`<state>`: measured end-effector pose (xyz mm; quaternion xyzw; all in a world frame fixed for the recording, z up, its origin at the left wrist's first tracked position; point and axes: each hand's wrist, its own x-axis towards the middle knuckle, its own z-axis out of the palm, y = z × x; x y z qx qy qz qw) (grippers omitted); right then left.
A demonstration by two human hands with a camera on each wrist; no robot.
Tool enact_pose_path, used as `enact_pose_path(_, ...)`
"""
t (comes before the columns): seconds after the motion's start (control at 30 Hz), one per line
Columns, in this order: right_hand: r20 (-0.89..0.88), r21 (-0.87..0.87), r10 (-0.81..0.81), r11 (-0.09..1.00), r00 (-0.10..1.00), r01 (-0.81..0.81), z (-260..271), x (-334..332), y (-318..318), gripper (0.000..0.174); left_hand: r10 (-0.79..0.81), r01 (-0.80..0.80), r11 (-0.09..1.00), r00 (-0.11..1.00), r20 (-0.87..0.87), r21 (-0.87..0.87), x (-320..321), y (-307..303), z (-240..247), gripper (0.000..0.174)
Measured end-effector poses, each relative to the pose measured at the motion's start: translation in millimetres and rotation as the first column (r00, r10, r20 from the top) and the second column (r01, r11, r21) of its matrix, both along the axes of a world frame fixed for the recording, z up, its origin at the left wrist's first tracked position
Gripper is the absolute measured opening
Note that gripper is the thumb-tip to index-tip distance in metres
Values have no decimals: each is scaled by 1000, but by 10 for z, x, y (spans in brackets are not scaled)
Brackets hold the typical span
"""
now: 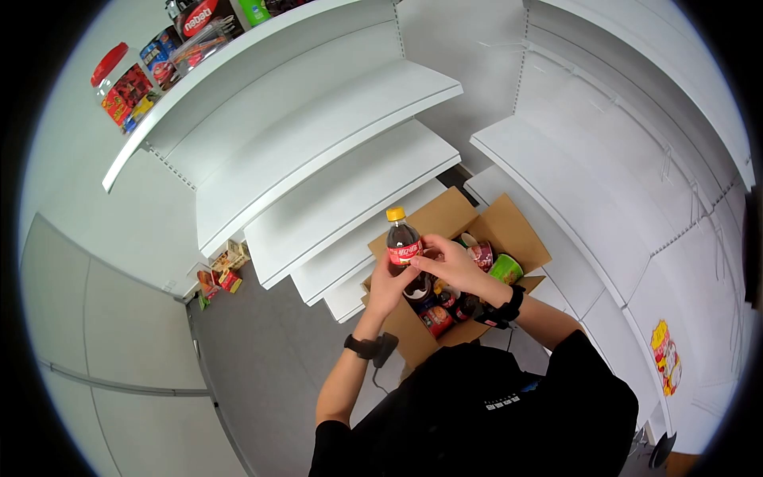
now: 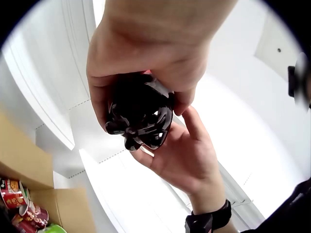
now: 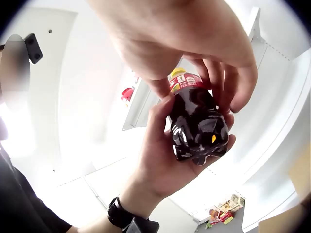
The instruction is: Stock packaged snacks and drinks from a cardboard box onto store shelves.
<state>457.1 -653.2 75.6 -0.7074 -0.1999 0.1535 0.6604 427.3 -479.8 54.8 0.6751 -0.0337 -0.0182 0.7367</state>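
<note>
Both hands hold a small plastic bottle of dark cola (image 1: 404, 235) with a yellow cap and a red label, upright in front of the chest in the head view. My left hand (image 1: 389, 282) wraps round its lower part. From the other side, my right hand (image 1: 451, 265) has its thumb and fingers about the bottle at the label. The lobed, glossy base of the bottle (image 2: 141, 121) faces the left wrist camera. In the right wrist view, the label and cap of the bottle (image 3: 197, 111) show between the fingers.
Below the hands stands an open cardboard box (image 1: 413, 338) holding cup noodles, dark bottles and other packets. White shelves (image 1: 342, 167) rise ahead and to the right. A red-lidded jar (image 1: 125, 86) and snacks stand on the top left shelf; more packets (image 1: 225, 274) lie on the floor.
</note>
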Motion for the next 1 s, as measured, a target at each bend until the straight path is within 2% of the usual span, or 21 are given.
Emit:
enact_pose_path(0.17, 39, -14, 40, 999, 998, -39, 314, 72, -34, 50, 58, -70, 980, 996, 67, 186, -30, -139, 295, 54)
enact_pose_path(0.2, 42, -12, 47, 999, 998, -46, 380, 105, -37, 51, 100, -140, 949, 984, 149, 282, -33, -178, 349, 44)
enact_pose_path(0.3, 155, 28, 87, 995, 984, -92, 437, 309, -53, 53, 141, -192, 921, 976, 167, 338, 29, -197, 448, 61)
enact_pose_path(0.33, 173, 45, 91, 994, 981, -100, 486, 382, -75, 52, 128, -170, 946, 978, 162, 275, 38, -211, 514, 66)
enact_pose_path(0.37, 231, 22, 92, 995, 969, -100, 582, 496, -102, 52, 130, -186, 931, 973, 190, 313, 49, -211, 597, 72)
enact_pose_path(0.47, 336, -6, 72, 997, 939, -74, 991, 817, -166, 50, 234, -333, 894, 918, 320, 301, 64, -150, 694, 77)
enact_pose_path(0.5, 370, 109, 48, 990, 928, -95, 1146, 944, -167, 48, 269, -380, 875, 896, 353, 299, 64, -129, 737, 74)
enact_pose_path(0.63, 521, 247, -78, 967, 850, -62, 1945, 1522, -199, 41, 386, -509, 811, 837, 388, 289, -33, -53, 853, 66)
enact_pose_path(0.7, 493, 320, -74, 942, 867, -101, 2400, 1784, -202, 42, 434, -545, 792, 819, 376, 273, -137, -46, 848, 63)
enact_pose_path(0.83, 663, 359, -286, 932, 692, 42, 3153, 2556, -145, 52, 525, -626, 744, 763, 376, 233, -288, 9, 756, 59)
enact_pose_path(0.87, 709, 331, -363, 928, 605, 169, 3340, 2650, -138, 54, 550, -645, 734, 749, 369, 215, -318, 20, 733, 59)
enact_pose_path(0.9, 674, 312, -330, 938, 661, 150, 3515, 2638, -136, 55, 574, -662, 724, 735, 360, 196, -347, 25, 706, 58)
enact_pose_path(0.97, 744, 273, -396, 915, 539, 296, 3754, 2864, -44, 58, 610, -692, 696, 710, 353, 190, -408, 21, 658, 58)
enact_pose_path(1.0, 749, 247, -398, 910, 530, 334, 3834, 2912, 1, 57, 625, -705, 685, 699, 347, 185, -442, 20, 634, 58)
